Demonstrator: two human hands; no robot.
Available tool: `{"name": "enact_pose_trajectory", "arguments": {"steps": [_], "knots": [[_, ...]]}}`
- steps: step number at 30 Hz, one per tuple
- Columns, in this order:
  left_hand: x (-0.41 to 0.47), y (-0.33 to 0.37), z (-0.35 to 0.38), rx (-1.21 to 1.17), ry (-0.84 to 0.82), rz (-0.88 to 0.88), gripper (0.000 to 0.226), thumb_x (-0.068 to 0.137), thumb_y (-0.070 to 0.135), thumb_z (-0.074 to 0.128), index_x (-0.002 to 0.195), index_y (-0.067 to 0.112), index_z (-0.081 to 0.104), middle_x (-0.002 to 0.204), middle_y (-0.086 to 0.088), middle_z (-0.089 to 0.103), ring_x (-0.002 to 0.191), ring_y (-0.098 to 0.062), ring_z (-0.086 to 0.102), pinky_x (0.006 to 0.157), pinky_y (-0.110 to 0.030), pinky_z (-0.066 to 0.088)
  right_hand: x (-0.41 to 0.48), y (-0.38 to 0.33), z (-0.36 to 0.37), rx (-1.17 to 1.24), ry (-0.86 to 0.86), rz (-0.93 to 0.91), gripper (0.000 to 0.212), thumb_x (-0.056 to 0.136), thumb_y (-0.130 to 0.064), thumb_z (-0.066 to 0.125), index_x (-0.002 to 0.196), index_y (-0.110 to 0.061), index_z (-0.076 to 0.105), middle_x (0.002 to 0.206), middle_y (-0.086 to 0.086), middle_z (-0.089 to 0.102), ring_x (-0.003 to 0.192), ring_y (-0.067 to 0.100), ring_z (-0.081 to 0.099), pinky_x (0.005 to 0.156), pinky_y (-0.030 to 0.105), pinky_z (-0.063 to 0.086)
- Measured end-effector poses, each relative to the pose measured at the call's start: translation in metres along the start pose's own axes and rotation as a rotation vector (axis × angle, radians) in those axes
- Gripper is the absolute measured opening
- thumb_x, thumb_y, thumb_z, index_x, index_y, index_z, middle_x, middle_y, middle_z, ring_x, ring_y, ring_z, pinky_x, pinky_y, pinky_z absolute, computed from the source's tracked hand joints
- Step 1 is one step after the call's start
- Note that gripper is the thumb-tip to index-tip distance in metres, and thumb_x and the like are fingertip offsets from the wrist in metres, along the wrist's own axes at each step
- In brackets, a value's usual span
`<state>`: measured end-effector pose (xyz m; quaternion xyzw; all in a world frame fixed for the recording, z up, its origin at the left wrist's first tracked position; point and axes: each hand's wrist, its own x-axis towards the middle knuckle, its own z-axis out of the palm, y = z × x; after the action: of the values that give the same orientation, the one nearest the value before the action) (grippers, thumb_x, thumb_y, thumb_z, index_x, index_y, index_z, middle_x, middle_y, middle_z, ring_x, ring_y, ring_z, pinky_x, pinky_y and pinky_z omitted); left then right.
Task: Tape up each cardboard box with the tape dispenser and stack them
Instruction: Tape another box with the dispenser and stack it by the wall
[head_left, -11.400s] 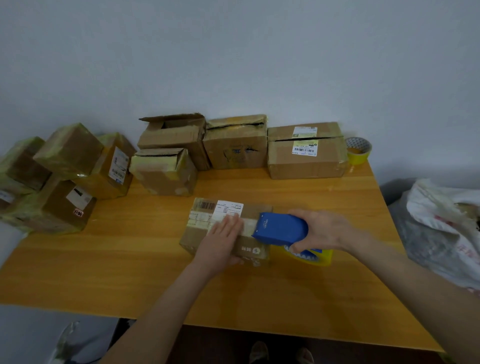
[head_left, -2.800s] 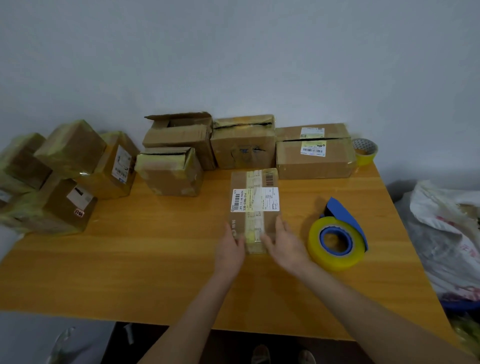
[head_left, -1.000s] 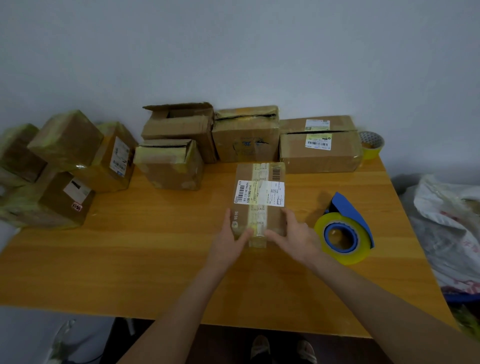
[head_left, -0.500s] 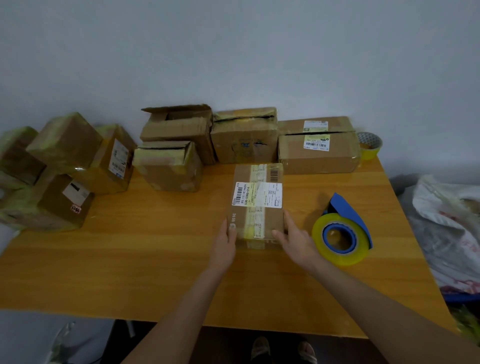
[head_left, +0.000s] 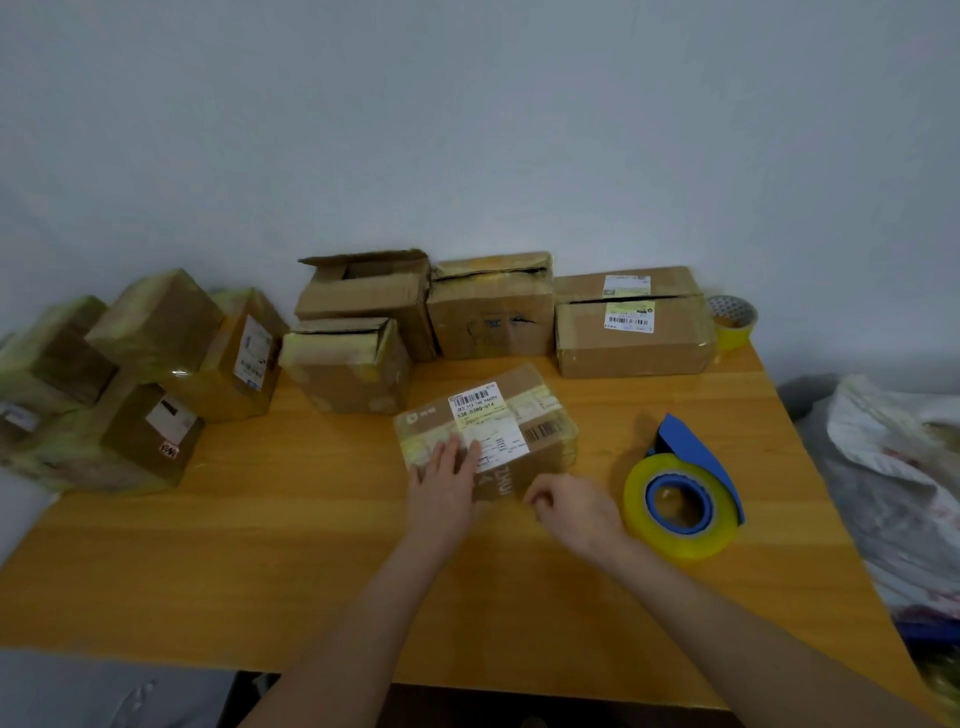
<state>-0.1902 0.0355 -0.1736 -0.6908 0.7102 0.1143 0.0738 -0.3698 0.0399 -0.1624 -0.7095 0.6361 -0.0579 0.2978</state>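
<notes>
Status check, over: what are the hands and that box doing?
Left hand flat on the labelled box. Right hand curled at its near corner, grip unclear. Tape dispenser untouched on table beside it. Nothing blocking.

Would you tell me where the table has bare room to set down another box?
The widest bare patch of table is near-left, between the taped stack and the left hand. A narrower strip lies behind the tape dispenser. The back row of boxes is crowded.
</notes>
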Motion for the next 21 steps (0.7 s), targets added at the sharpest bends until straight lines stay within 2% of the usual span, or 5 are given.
{"name": "enact_pose_trajectory", "arguments": {"steps": [3, 7, 13, 17, 21], "knots": [[0.003, -0.021, -0.007, 0.074, 0.013, 0.139, 0.075, 0.096, 0.020, 0.053, 0.151, 0.040, 0.006, 0.162, 0.002, 0.001, 0.148, -0.021, 0.004, 0.120, -0.044, 0.010, 0.011, 0.015, -0.029, -0.015, 0.208, 0.032, 0.021, 0.096, -0.031, 0.051, 0.116, -0.031, 0.057, 0.107, -0.005, 0.062, 0.082, 0.013, 0.058, 0.056, 0.024, 0.047], [0.003, -0.038, -0.017, 0.164, 0.054, 0.292, 0.073, 0.095, 0.008, 0.051, 0.147, 0.047, 0.017, 0.159, 0.012, 0.009, 0.148, -0.018, 0.010, 0.119, -0.039, 0.010, 0.034, 0.019, -0.048, -0.053, 0.173, 0.019, 0.075, 0.084, -0.040, 0.070, 0.146, -0.027, 0.031, 0.137, 0.001, 0.042, 0.121, 0.021, 0.045, 0.096, 0.036, 0.048], [-0.010, -0.010, -0.015, -0.364, 0.445, -0.193, 0.028, 0.089, 0.011, 0.059, 0.117, 0.017, 0.056, 0.125, -0.007, 0.051, 0.107, -0.021, 0.056, 0.082, -0.027, 0.051, 0.079, 0.005, -0.062, -0.045, 0.064, 0.048, 0.116, 0.071, -0.053, 0.078, 0.155, -0.025, 0.003, 0.163, 0.000, 0.007, 0.146, 0.033, 0.016, 0.116, 0.048, 0.023], [-0.008, 0.018, -0.010, -1.004, 0.020, -0.449, 0.018, 0.093, 0.022, 0.060, 0.106, 0.016, 0.049, 0.102, 0.003, 0.057, 0.095, -0.015, 0.059, 0.076, -0.030, 0.055, 0.114, -0.010, -0.061, -0.075, -0.033, 0.060, 0.127, 0.065, -0.061, 0.077, 0.155, -0.027, -0.007, 0.163, 0.002, -0.007, 0.149, 0.034, -0.002, 0.119, 0.054, 0.014], [0.002, 0.017, -0.016, -1.265, -0.001, -0.529, 0.033, 0.094, 0.020, 0.058, 0.125, 0.008, 0.051, 0.120, -0.004, 0.060, 0.092, -0.014, 0.059, 0.068, -0.026, 0.053, 0.118, -0.010, -0.050, -0.219, -0.142, 0.046, 0.132, 0.059, -0.077, 0.071, 0.155, -0.024, -0.003, 0.162, 0.009, 0.007, 0.148, 0.036, 0.008, 0.116, 0.057, 0.017]]}}
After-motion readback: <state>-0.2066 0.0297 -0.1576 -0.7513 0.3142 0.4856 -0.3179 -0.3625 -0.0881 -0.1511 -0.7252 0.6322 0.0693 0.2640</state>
